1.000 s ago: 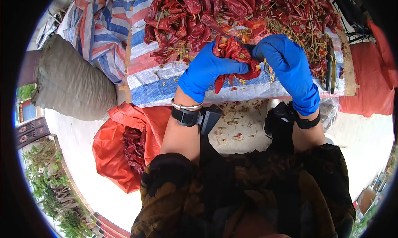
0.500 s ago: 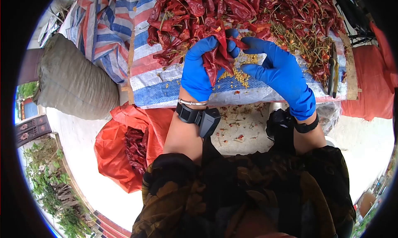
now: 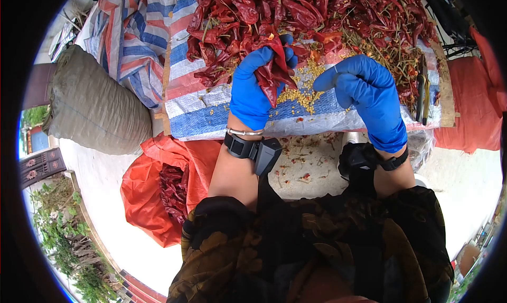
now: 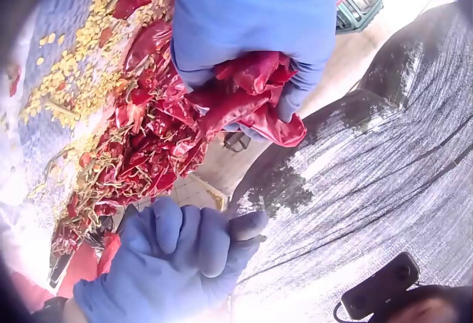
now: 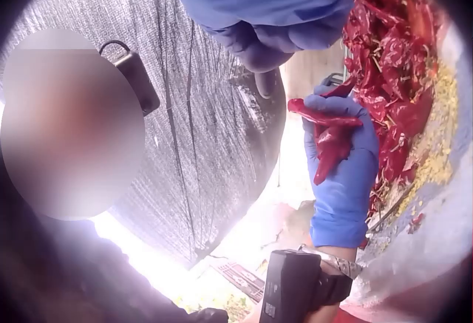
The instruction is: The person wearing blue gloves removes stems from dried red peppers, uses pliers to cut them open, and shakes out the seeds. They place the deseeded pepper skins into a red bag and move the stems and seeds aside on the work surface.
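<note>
Blue gloves cover both hands. My left hand point(image 3: 251, 89) grips a dark red dried pepper point(image 3: 272, 80) over the near part of the striped sheet point(image 3: 195, 113). In the left wrist view, the fingers of my left hand point(image 4: 255, 20) curl round the wrinkled pepper point(image 4: 255, 109). My right hand point(image 3: 367, 94) is apart from it, to the right, with curled fingers and no pepper visible in them. The right wrist view shows the right hand point(image 5: 273, 12) curled and the left hand point(image 5: 347, 168) holding the pepper point(image 5: 332, 142). Yellow seeds point(image 3: 303, 94) lie between the hands.
A heap of red peppers point(image 3: 301, 12) covers the far side, with stems point(image 3: 398, 65) at its right. Scissors point(image 3: 422, 99) lie at the right edge. A grey sack point(image 3: 97, 102) stands left; an open red bag point(image 3: 142, 197) holds peppers below.
The hands were together on the red peppers and have since separated. My right hand's fingers, spread half a second ago, have curled, and that hand has shifted slightly right. The left still holds a pepper.
</note>
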Demonstrator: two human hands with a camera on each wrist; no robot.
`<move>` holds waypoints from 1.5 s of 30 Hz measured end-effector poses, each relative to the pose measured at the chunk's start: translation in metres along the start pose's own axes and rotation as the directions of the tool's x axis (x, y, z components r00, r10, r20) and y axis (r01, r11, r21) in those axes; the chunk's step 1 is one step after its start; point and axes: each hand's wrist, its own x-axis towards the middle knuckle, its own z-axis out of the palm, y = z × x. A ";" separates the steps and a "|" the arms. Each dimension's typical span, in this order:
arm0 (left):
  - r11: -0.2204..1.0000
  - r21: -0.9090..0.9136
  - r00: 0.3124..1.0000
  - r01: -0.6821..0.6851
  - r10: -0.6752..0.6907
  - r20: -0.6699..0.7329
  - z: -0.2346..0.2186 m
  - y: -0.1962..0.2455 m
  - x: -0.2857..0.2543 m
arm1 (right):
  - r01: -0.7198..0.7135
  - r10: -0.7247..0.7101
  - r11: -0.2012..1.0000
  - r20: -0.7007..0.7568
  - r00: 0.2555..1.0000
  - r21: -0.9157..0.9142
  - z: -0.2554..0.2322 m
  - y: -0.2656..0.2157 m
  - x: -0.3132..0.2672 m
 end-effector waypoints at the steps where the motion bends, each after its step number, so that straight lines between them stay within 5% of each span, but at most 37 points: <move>1: 1.000 -0.017 1.000 0.016 -0.016 0.011 -0.001 0.001 0.000 | -0.012 0.011 0.999 -0.035 0.999 -0.046 -0.002 -0.005 0.000; 13: 0.982 -0.130 0.991 -0.137 0.135 -0.020 -0.006 0.011 -0.002 | -0.099 0.018 0.914 -0.203 0.979 -0.393 -0.041 -0.009 -0.003; 14: 0.983 -0.112 0.990 -0.142 0.141 -0.025 -0.010 0.013 -0.002 | -0.143 0.022 0.744 -0.190 0.982 -0.653 -0.059 -0.004 -0.005; 15: 0.984 -0.094 0.989 -0.149 0.147 -0.030 -0.012 0.014 -0.002 | -0.142 0.022 0.745 -0.189 0.982 -0.652 -0.071 -0.003 -0.011; 17: 0.979 -0.052 0.980 -0.196 0.193 -0.048 -0.011 0.016 -0.004 | -0.088 -0.174 0.118 -0.108 0.979 -0.989 -0.085 -0.002 -0.017; 18: 0.971 -0.010 0.969 -0.239 0.238 -0.064 -0.011 0.017 -0.005 | -0.162 -0.240 0.017 -0.161 0.957 -0.987 -0.082 -0.003 -0.017; 21: 0.974 -0.034 0.973 -0.225 0.223 -0.062 -0.019 0.020 -0.004 | -0.162 -0.353 -0.033 -0.140 0.925 -0.986 -0.070 -0.010 -0.007; 23: 0.969 -0.038 0.965 -0.242 0.237 -0.108 -0.019 0.019 -0.001 | -0.109 -0.403 0.035 -0.114 0.908 -0.993 -0.057 -0.002 0.002; 26: 0.963 -0.056 0.959 -0.265 0.257 -0.121 -0.011 0.017 0.001 | 0.209 -0.444 0.205 0.100 0.890 -0.956 -0.041 0.024 0.020; 30: 0.951 -0.165 0.965 -0.260 0.248 -0.089 -0.015 0.018 0.002 | 0.247 -0.419 0.185 0.151 0.895 -0.951 -0.029 0.055 0.040; 34: 0.962 -0.127 0.968 -0.241 0.230 -0.100 -0.020 0.020 0.006 | 0.223 -0.416 0.168 0.136 0.899 -0.960 -0.022 0.074 0.056; 36: 0.969 -0.084 0.971 -0.232 0.225 -0.078 -0.019 0.019 0.006 | 0.114 -0.426 0.216 0.011 0.905 -0.970 -0.021 0.083 0.061; 40: 0.973 -0.041 0.970 -0.227 0.222 -0.094 -0.016 0.018 0.005 | 0.173 -0.473 0.204 0.057 0.879 -0.964 -0.025 0.085 0.065; 43: 0.973 0.067 0.961 -0.219 0.227 -0.156 -0.013 0.020 0.004 | 0.274 -0.443 0.282 0.129 0.887 -0.919 -0.023 0.068 0.057; 45: 0.949 0.266 0.953 -0.167 0.225 -0.202 -0.009 0.023 0.003 | 0.267 -0.346 0.479 0.100 0.933 -0.836 -0.021 0.053 0.049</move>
